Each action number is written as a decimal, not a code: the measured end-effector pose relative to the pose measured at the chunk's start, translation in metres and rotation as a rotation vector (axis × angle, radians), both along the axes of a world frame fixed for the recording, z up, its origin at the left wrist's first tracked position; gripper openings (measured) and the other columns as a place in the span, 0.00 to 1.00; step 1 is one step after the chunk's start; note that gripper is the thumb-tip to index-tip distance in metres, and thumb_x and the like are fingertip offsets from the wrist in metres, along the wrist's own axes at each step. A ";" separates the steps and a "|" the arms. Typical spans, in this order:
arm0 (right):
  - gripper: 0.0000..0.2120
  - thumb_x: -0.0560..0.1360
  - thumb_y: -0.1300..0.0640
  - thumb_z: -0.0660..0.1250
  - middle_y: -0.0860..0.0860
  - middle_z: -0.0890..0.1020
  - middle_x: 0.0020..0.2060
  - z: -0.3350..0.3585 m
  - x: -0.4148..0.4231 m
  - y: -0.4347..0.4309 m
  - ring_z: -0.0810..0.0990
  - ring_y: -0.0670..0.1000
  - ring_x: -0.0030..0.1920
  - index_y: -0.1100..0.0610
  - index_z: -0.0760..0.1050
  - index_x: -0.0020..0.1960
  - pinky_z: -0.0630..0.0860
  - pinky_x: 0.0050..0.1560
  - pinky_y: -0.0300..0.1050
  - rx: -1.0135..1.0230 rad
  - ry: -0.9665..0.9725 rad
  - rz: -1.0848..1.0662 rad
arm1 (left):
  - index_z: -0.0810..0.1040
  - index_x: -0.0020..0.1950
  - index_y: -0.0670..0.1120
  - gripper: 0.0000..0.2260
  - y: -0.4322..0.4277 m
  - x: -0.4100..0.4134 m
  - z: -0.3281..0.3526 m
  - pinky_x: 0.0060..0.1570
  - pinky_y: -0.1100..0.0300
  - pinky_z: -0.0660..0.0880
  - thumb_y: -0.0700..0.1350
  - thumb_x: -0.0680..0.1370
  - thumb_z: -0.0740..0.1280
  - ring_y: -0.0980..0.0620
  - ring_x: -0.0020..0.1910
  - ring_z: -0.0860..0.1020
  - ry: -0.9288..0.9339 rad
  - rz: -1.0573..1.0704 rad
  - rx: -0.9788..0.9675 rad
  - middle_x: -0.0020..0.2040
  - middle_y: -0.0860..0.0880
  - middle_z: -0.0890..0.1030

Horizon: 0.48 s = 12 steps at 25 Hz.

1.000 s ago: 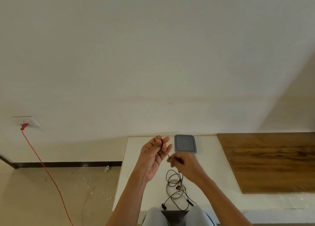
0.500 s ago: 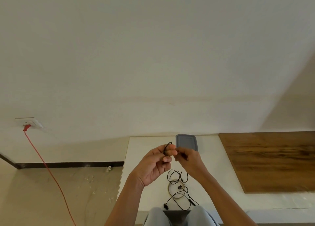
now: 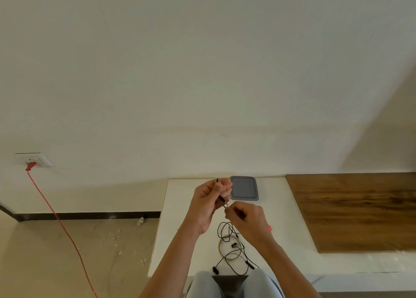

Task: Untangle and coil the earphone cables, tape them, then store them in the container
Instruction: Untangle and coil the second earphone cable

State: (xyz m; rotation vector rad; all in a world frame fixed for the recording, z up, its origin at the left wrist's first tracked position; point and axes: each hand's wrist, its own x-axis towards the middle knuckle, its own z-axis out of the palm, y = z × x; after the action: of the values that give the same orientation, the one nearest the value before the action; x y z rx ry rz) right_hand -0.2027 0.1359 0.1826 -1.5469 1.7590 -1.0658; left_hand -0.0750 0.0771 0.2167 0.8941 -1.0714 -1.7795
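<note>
Head view, and both hands are up over the white table (image 3: 180, 241). The left hand (image 3: 208, 204) is raised, fingers curled round the black earphone cable (image 3: 218, 231), and a short black end pokes out above the knuckles at twelve o'clock. The right hand (image 3: 247, 221) sits at the left hand's four o'clock, fingertips pinched tight on the same cable. That pinch is right by the jack plug (image 3: 223, 200), which slants between the two hands. So both hands are closed on the cable, neither one loose.

From under the right hand the cable drops toward six o'clock into a loose tangle on the table. The tangle lies across a clear tape roll (image 3: 220, 247) lying flat, and one earbud (image 3: 234, 245) rests inside the ring. A second earbud (image 3: 215, 269) lies at the roll's seven o'clock, right at the near table edge. A small inline piece (image 3: 249, 264) lies at five o'clock.

Now the grey container (image 3: 244, 188): it stands at the right hand's twelve o'clock, near the far table edge, just behind the left fingertips. I can't tell whether it is lidded.

Off at three o'clock lies a wooden panel (image 3: 360, 207). At nine o'clock a wall socket (image 3: 33, 159) feeds a red cord (image 3: 56, 216) that runs down across the floor toward seven. Pale-trousered knees (image 3: 202, 284) show at six.
</note>
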 end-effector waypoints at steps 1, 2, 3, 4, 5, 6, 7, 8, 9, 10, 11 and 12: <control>0.09 0.74 0.57 0.67 0.52 0.81 0.29 0.002 -0.001 0.001 0.74 0.47 0.27 0.53 0.79 0.35 0.72 0.30 0.42 -0.029 -0.019 -0.013 | 0.82 0.53 0.42 0.08 -0.001 0.000 -0.001 0.56 0.53 0.78 0.42 0.79 0.64 0.47 0.55 0.80 -0.071 0.003 -0.038 0.52 0.42 0.83; 0.09 0.74 0.57 0.67 0.52 0.79 0.27 0.006 -0.003 0.003 0.71 0.46 0.26 0.54 0.78 0.34 0.70 0.29 0.41 -0.060 -0.035 -0.015 | 0.82 0.53 0.43 0.07 -0.003 0.002 -0.001 0.56 0.53 0.78 0.41 0.79 0.64 0.48 0.57 0.80 -0.129 0.003 -0.063 0.54 0.44 0.83; 0.10 0.74 0.59 0.67 0.50 0.77 0.25 0.011 -0.005 0.005 0.69 0.44 0.25 0.55 0.77 0.33 0.67 0.28 0.40 -0.086 -0.052 -0.004 | 0.82 0.53 0.43 0.07 -0.004 0.005 -0.001 0.56 0.52 0.78 0.39 0.79 0.64 0.49 0.59 0.79 -0.164 -0.016 -0.078 0.55 0.44 0.83; 0.10 0.74 0.60 0.66 0.48 0.74 0.23 0.018 -0.007 0.005 0.67 0.43 0.25 0.57 0.76 0.33 0.65 0.28 0.38 -0.102 -0.072 0.016 | 0.81 0.53 0.43 0.07 -0.004 0.009 -0.001 0.56 0.52 0.78 0.39 0.80 0.64 0.50 0.59 0.79 -0.200 -0.056 -0.094 0.55 0.44 0.83; 0.11 0.74 0.62 0.66 0.46 0.72 0.23 0.025 -0.009 0.005 0.66 0.43 0.25 0.57 0.76 0.33 0.63 0.27 0.36 -0.107 -0.079 0.043 | 0.81 0.54 0.43 0.08 -0.004 0.013 -0.001 0.57 0.51 0.78 0.40 0.80 0.63 0.50 0.56 0.80 -0.234 -0.119 -0.116 0.53 0.44 0.83; 0.11 0.75 0.62 0.66 0.45 0.71 0.23 0.031 -0.011 0.003 0.66 0.43 0.24 0.58 0.76 0.34 0.62 0.27 0.34 -0.105 -0.065 0.073 | 0.81 0.54 0.43 0.09 -0.003 0.016 0.000 0.57 0.50 0.76 0.41 0.81 0.62 0.51 0.52 0.81 -0.272 -0.195 -0.144 0.50 0.45 0.84; 0.11 0.76 0.62 0.65 0.44 0.71 0.23 0.038 -0.013 0.000 0.67 0.43 0.25 0.57 0.76 0.35 0.62 0.27 0.33 -0.103 -0.030 0.101 | 0.81 0.54 0.42 0.10 -0.001 0.018 0.002 0.57 0.49 0.76 0.42 0.82 0.61 0.53 0.47 0.81 -0.293 -0.269 -0.161 0.46 0.47 0.84; 0.10 0.76 0.61 0.65 0.42 0.73 0.24 0.043 -0.014 -0.003 0.68 0.43 0.26 0.56 0.76 0.35 0.64 0.27 0.33 -0.112 0.014 0.124 | 0.81 0.54 0.41 0.11 0.002 0.018 0.004 0.59 0.48 0.76 0.43 0.82 0.60 0.55 0.44 0.81 -0.303 -0.324 -0.160 0.43 0.49 0.83; 0.10 0.76 0.61 0.66 0.41 0.75 0.27 0.048 -0.015 -0.006 0.71 0.43 0.28 0.55 0.75 0.36 0.66 0.29 0.33 -0.134 0.058 0.143 | 0.81 0.53 0.40 0.11 0.004 0.019 0.006 0.60 0.47 0.75 0.43 0.82 0.60 0.54 0.45 0.82 -0.305 -0.354 -0.143 0.43 0.49 0.84; 0.09 0.75 0.61 0.67 0.39 0.76 0.29 0.051 -0.016 -0.009 0.73 0.44 0.31 0.53 0.76 0.37 0.67 0.31 0.32 -0.166 0.089 0.158 | 0.80 0.54 0.40 0.12 0.004 0.019 0.007 0.60 0.46 0.75 0.43 0.82 0.60 0.52 0.49 0.83 -0.314 -0.367 -0.125 0.45 0.47 0.84; 0.08 0.74 0.61 0.68 0.40 0.77 0.30 0.054 -0.017 -0.012 0.74 0.45 0.33 0.52 0.77 0.38 0.69 0.32 0.33 -0.191 0.106 0.169 | 0.80 0.55 0.39 0.12 0.005 0.020 0.008 0.60 0.45 0.75 0.44 0.82 0.60 0.49 0.53 0.82 -0.324 -0.375 -0.113 0.48 0.44 0.84; 0.07 0.73 0.61 0.69 0.42 0.78 0.32 0.055 -0.019 -0.015 0.76 0.47 0.34 0.52 0.78 0.38 0.71 0.34 0.35 -0.199 0.105 0.171 | 0.80 0.57 0.39 0.13 0.005 0.022 0.009 0.59 0.44 0.76 0.44 0.82 0.60 0.46 0.56 0.82 -0.333 -0.384 -0.106 0.51 0.41 0.84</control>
State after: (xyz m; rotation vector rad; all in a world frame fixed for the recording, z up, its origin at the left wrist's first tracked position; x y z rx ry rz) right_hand -0.2213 0.1211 0.2376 -1.8687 1.5923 -1.1197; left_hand -0.0530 0.0817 0.2258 0.9910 -1.6265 -1.8964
